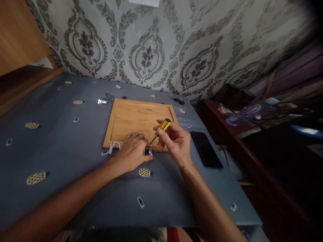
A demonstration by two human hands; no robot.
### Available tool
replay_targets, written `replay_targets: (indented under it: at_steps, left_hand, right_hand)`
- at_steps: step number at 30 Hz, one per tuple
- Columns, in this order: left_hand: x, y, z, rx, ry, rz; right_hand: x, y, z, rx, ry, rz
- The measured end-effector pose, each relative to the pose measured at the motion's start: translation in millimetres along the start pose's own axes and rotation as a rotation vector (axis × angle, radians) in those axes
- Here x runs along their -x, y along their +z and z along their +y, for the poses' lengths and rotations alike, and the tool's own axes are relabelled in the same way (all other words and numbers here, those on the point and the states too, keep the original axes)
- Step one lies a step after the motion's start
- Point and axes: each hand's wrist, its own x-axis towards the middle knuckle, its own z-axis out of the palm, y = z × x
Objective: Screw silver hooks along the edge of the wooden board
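Note:
A wooden cabinet door panel lies flat on a grey cloth-covered table. My right hand is closed round a yellow-and-black screwdriver, whose tip points down at a metal hinge on the panel's near edge. My left hand rests on the panel's near edge with its fingers curled over that hinge, pressing on it. A second metal hinge sits on the same edge, just left of my left hand.
A black phone lies on the cloth right of the panel. Shiny metal hardware sits beyond the panel's far left corner, scissors beyond its far right. A cluttered dark shelf stands to the right, patterned wallpaper behind.

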Motion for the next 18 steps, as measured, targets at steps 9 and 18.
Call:
replay_targets:
  at_steps: [9, 18]
  left_hand:
    - [0.7, 3.3, -1.6, 0.007, 0.012, 0.035]
    - [0.5, 2.0, -1.1, 0.027, 0.007, 0.018]
  right_hand:
    - [0.5, 1.3, -1.7, -0.006, -0.014, -0.009]
    - [-1.0, -5.9, -3.2, 0.080, -0.096, -0.021]
